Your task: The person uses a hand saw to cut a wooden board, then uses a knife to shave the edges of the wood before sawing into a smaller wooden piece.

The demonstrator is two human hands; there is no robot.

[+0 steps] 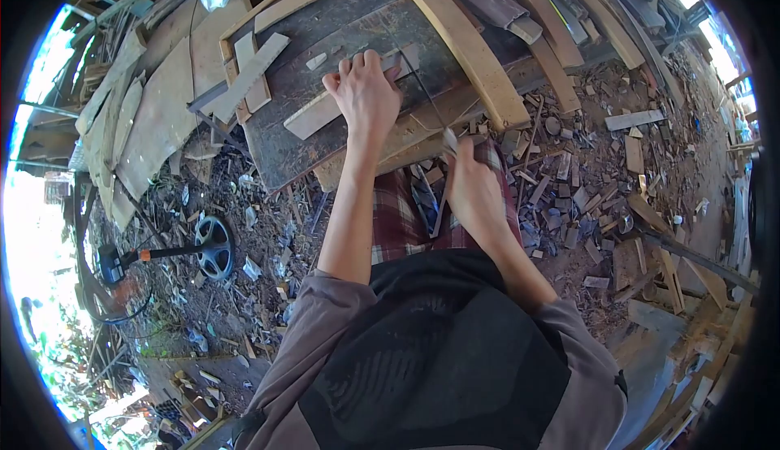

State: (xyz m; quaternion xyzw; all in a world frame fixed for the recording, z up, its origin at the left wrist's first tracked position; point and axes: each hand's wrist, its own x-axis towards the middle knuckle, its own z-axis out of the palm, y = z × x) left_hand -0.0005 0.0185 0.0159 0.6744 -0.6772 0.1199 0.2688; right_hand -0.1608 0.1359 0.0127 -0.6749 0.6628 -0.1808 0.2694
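Observation:
My left hand point(367, 97) is closed over a pale wooden strip point(310, 117) and presses it on the dark worn workbench point(292, 149). My right hand point(473, 186) is wrapped round the handle of a thin-bladed tool point(428, 97), which looks like a narrow saw. Its dark blade runs up and left from my right hand, just right of my left hand, across the strip's far end. Where blade and wood meet is too small to tell. A small pale offcut point(316, 61) lies beyond my left hand.
A long plank point(463, 44) crosses the bench on the right. A hand saw point(244, 80) lies at the bench's left edge. More boards point(561, 28) are piled at the upper right. Wood scraps point(569, 198) cover the ground, and a tool with a black wheel point(214, 248) is at the left.

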